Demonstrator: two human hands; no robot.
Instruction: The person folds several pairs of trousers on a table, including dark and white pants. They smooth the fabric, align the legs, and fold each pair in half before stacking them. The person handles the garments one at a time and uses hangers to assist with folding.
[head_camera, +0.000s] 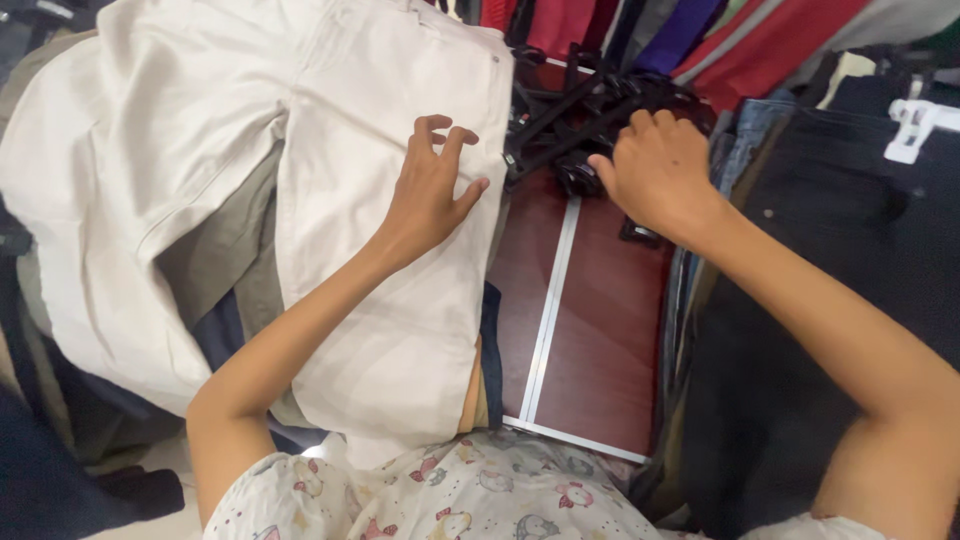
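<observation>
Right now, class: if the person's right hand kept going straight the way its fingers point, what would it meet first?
The right hand points up and left into the pile of black hangers. Its fingers seem already to touch them, so the hangers come first, though depth is hard to judge.

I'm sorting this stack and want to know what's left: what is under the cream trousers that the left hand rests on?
Under the cream trousers, olive cloth and dark navy cloth show at the edges, with a tan layer near the table. How many garments lie beneath is covered. The left hand presses on top.
</observation>
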